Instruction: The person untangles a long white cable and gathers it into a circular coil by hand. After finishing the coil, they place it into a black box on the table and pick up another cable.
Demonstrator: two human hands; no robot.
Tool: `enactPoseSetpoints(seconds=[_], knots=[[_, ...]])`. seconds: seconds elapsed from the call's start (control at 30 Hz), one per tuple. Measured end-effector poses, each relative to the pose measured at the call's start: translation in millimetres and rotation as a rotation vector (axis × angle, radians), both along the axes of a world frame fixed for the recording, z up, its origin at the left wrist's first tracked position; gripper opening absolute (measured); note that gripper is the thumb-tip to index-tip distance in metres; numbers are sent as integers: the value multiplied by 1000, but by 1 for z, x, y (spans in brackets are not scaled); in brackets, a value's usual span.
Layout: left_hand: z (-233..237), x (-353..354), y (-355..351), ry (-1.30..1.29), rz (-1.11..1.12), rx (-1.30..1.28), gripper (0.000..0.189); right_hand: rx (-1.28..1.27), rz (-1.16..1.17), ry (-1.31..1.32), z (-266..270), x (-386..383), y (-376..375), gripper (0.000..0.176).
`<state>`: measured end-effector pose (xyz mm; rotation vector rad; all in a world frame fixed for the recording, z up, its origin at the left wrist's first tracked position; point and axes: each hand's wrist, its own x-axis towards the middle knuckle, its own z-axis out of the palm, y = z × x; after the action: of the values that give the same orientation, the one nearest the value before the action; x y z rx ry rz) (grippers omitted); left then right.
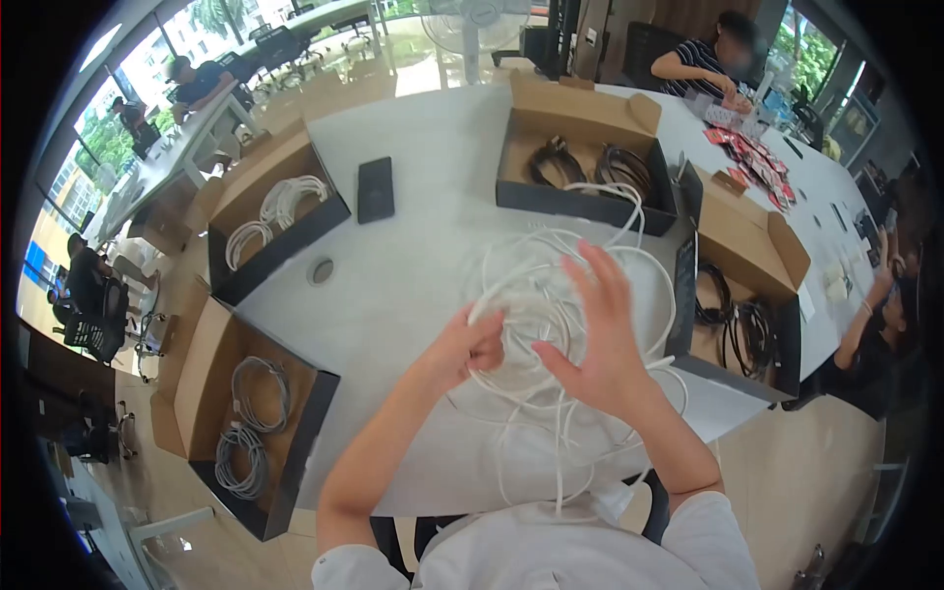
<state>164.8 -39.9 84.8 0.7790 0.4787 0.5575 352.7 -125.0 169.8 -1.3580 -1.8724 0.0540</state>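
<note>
My left hand point(466, 346) is closed around a loop of white cable point(560, 442). To its right, my right hand point(602, 339) has its fingers spread and the thumb apart, beside the loops; no strand is plainly gripped in it. Coils and loose strands of the cable cover the table around both hands. Some strands hang over the near edge toward my white shirt, and others reach up to the box at the back. Motion blurs the middle of the coil.
Boxes on the white table point(324, 364) hold cables: white coils point(285, 202) at left, grey coils point(243, 460) nearer left, dark coils point(624, 172) at back, black coils point(752, 339) at right. A dark flat object point(376, 190) lies behind. Other people sit nearby.
</note>
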Motion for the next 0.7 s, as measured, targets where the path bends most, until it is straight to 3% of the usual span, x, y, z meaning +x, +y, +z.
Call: enactPoseSetpoints(seconds=[0.07, 0.2, 0.3, 0.4, 0.7], knots=[[-4, -6, -1, 60, -51, -63, 16, -94, 79, -217, -17, -8, 28, 77], [-41, -16, 0, -46, -20, -178, 15, -172, 208, -282, -76, -25, 61, 65], [-56, -20, 2, -102, 3, -237, 16, -235, 168, -151, -98, -26, 68, 51], [-60, -21, 4, -86, 21, -274, 17, -138, 165, -22, -105, -22, 72, 40], [-56, -23, 5, -147, -95, -382, 32, -81, 218, 112, -122, -12, 84, 43]])
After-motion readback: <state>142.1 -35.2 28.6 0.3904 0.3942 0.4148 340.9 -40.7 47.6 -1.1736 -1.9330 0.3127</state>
